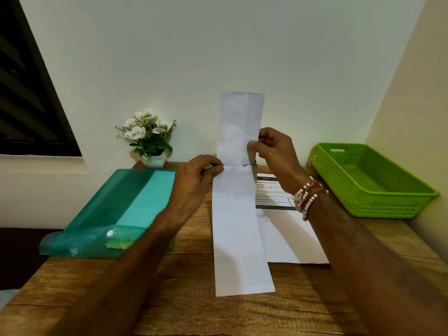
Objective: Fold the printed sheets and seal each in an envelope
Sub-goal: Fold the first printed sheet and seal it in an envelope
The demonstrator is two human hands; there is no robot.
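A white sheet folded into a long narrow strip [238, 229] lies on the wooden table, its far half bent upright along a cross crease. My left hand [196, 180] pinches the strip's left edge at the crease. My right hand [274, 151] pinches the right edge of the raised half just above the crease. Under and to the right of the strip lies a printed sheet [288, 236] with black text, partly covered by my right wrist.
A teal plastic folder [121, 209] lies at the table's left. A green plastic basket [378, 183] stands at the right by the wall. A small potted plant [150, 139] with white flowers stands at the back against the wall.
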